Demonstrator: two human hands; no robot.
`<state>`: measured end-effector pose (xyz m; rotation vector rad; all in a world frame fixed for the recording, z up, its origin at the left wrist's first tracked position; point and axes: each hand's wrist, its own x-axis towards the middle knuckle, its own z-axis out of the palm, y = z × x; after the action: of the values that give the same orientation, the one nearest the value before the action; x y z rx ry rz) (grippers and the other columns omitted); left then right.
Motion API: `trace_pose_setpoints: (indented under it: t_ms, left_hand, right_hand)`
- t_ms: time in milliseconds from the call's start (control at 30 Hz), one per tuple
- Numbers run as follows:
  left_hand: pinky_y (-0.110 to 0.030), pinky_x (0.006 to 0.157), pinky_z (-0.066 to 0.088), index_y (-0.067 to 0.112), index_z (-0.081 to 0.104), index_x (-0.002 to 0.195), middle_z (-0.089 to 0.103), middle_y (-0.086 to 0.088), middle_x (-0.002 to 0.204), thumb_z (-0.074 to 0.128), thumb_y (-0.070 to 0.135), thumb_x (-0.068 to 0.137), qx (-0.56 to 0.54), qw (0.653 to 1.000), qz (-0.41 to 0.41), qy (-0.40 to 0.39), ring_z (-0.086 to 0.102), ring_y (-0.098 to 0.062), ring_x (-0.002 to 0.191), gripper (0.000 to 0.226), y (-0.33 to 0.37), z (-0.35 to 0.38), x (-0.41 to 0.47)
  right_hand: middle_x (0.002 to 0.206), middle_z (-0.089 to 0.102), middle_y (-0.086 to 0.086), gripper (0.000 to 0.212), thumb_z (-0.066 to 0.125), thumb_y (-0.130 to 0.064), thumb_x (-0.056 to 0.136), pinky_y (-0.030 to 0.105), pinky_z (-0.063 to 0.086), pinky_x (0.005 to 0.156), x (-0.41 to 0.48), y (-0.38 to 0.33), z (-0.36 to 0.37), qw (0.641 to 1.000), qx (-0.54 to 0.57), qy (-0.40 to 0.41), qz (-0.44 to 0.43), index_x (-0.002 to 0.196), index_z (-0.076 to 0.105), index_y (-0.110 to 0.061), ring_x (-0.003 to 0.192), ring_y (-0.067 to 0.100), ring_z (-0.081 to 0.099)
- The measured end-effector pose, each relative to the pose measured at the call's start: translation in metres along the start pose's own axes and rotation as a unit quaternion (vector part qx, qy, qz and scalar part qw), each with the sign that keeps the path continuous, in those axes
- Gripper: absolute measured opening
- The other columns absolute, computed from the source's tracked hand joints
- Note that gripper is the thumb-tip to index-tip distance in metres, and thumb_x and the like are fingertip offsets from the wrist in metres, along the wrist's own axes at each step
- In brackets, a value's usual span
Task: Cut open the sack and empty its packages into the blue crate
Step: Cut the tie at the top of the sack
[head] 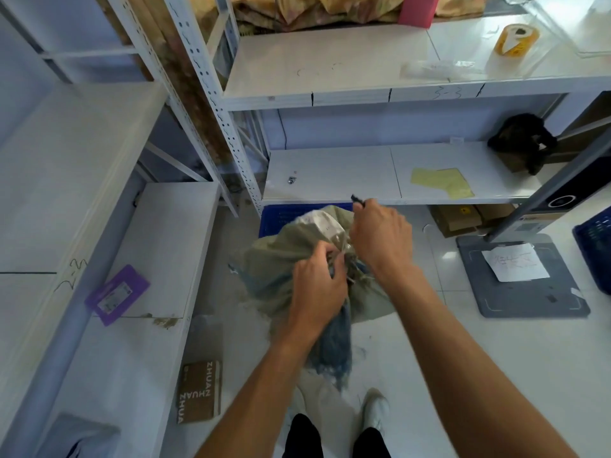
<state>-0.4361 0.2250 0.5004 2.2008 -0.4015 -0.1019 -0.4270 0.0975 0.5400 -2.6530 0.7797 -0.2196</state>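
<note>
Two bare hands work at the gathered neck of one sack (291, 256), a bulging bag of greyish-green woven cloth with a paler, whitish patch near its top and a frayed blue stretch hanging down its near side. It stands on the pale tiled floor (429, 352), leaning against the front of the blue crate (281, 219), which sits under the lowest board of the white shelf (363, 173). The left hand (317, 285) has its grip clamped on the bunched cloth at the neck, fingers curled into the folds. The right hand (380, 236) is just beside it, on the far right of the neck, its grip closed around a small dark tool (357, 200) whose tip sticks up past the knuckles; what kind of tool it is cannot be told. The sack's neck lies between the two hands, touching both. A purple packet (117, 294) lies on the low shelf at the left, well apart.
</note>
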Motion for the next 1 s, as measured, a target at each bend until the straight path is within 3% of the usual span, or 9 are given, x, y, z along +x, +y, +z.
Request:
trace_pose_setpoints:
  t_ms: [67, 167, 300, 433, 567, 667, 767, 900, 1000]
  left_hand:
    - [-0.033, 0.063, 0.057, 0.018, 0.060, 0.098, 0.065, 0.007, 0.075, 0.052, 0.024, 0.103, -0.021, 0.999, -0.038, 0.006, 0.065, -0.009, 0.066, 0.011, -0.009, 0.004, -0.009]
    - [-0.016, 0.062, 0.050, 0.019, 0.061, 0.102, 0.065, 0.010, 0.082, 0.053, 0.026, 0.103, -0.035, 0.994, -0.097, 0.019, 0.062, 0.000, 0.072, 0.011, -0.027, -0.001, -0.004]
    - [-0.031, 0.072, 0.055, 0.017, 0.065, 0.107, 0.069, 0.004, 0.092, 0.056, 0.031, 0.101, -0.074, 0.990, -0.119, 0.001, 0.067, -0.010, 0.082, 0.018, -0.042, -0.006, 0.000]
    - [-0.027, 0.079, 0.052, 0.018, 0.066, 0.111, 0.069, 0.006, 0.099, 0.057, 0.034, 0.101, -0.087, 0.988, -0.131, -0.003, 0.064, -0.005, 0.091, 0.021, -0.048, -0.006, 0.001]
    - [-0.028, 0.080, 0.053, 0.021, 0.066, 0.107, 0.069, 0.008, 0.101, 0.058, 0.036, 0.099, -0.076, 0.991, -0.109, -0.004, 0.065, -0.008, 0.094, 0.018, -0.049, -0.014, 0.004]
    - [-0.026, 0.076, 0.055, 0.021, 0.065, 0.106, 0.068, 0.008, 0.098, 0.059, 0.034, 0.100, -0.081, 0.990, -0.119, -0.003, 0.067, -0.010, 0.090, 0.017, -0.048, -0.026, 0.005]
    - [-0.041, 0.080, 0.060, 0.025, 0.066, 0.104, 0.071, 0.007, 0.097, 0.059, 0.046, 0.094, -0.098, 0.986, -0.131, 0.009, 0.072, -0.015, 0.088, 0.024, -0.049, -0.040, 0.011]
    - [-0.038, 0.084, 0.056, 0.022, 0.067, 0.104, 0.071, 0.002, 0.101, 0.060, 0.040, 0.097, -0.112, 0.984, -0.139, 0.021, 0.069, -0.017, 0.095, 0.020, -0.043, -0.060, 0.031]
    - [-0.039, 0.086, 0.056, 0.023, 0.066, 0.103, 0.072, 0.001, 0.099, 0.060, 0.042, 0.096, -0.123, 0.983, -0.135, 0.022, 0.070, -0.018, 0.093, 0.021, -0.040, -0.070, 0.043]
  right_hand:
    - [0.087, 0.062, 0.009, 0.033, 0.035, -0.029, 0.107, 0.037, 0.033, 0.066, 0.013, 0.009, -0.015, 1.000, -0.012, 0.004, -0.001, 0.099, 0.060, -0.007, 0.076, 0.032, 0.053]
    - [0.084, 0.058, 0.008, 0.028, 0.037, -0.027, 0.106, 0.037, 0.037, 0.066, 0.012, 0.024, -0.026, 0.999, -0.040, -0.005, -0.020, 0.092, 0.055, -0.011, 0.072, 0.029, 0.050]
    - [0.082, 0.056, 0.003, 0.032, 0.035, -0.035, 0.106, 0.037, 0.037, 0.066, 0.003, 0.035, -0.009, 0.998, -0.022, -0.044, -0.038, 0.092, 0.054, -0.013, 0.072, 0.027, 0.049]
    - [0.085, 0.066, 0.004, 0.035, 0.038, -0.041, 0.104, 0.042, 0.050, 0.070, -0.014, 0.032, 0.013, 0.993, 0.000, -0.092, -0.069, 0.094, 0.059, -0.015, 0.075, 0.026, 0.059]
    - [0.088, 0.065, 0.002, 0.032, 0.041, -0.041, 0.103, 0.044, 0.052, 0.075, -0.021, 0.019, 0.019, 0.991, 0.024, -0.110, -0.068, 0.098, 0.059, -0.016, 0.079, 0.025, 0.060]
    - [0.093, 0.065, 0.004, 0.020, 0.045, -0.032, 0.101, 0.042, 0.050, 0.074, -0.027, 0.008, 0.017, 0.989, 0.041, -0.123, -0.068, 0.103, 0.055, -0.015, 0.080, 0.025, 0.057]
    - [0.098, 0.065, 0.008, 0.009, 0.050, -0.018, 0.097, 0.039, 0.046, 0.071, -0.029, -0.003, 0.016, 0.986, 0.067, -0.143, -0.061, 0.104, 0.051, -0.013, 0.081, 0.026, 0.054]
    - [0.095, 0.069, 0.008, 0.019, 0.047, -0.028, 0.102, 0.037, 0.043, 0.066, -0.027, -0.016, 0.013, 0.983, 0.117, -0.105, -0.094, 0.098, 0.058, -0.013, 0.085, 0.029, 0.062]
    - [0.092, 0.072, 0.007, 0.033, 0.034, -0.037, 0.107, 0.039, 0.047, 0.064, -0.027, -0.023, 0.008, 0.986, 0.115, -0.057, -0.102, 0.115, 0.059, -0.017, 0.081, 0.031, 0.065]
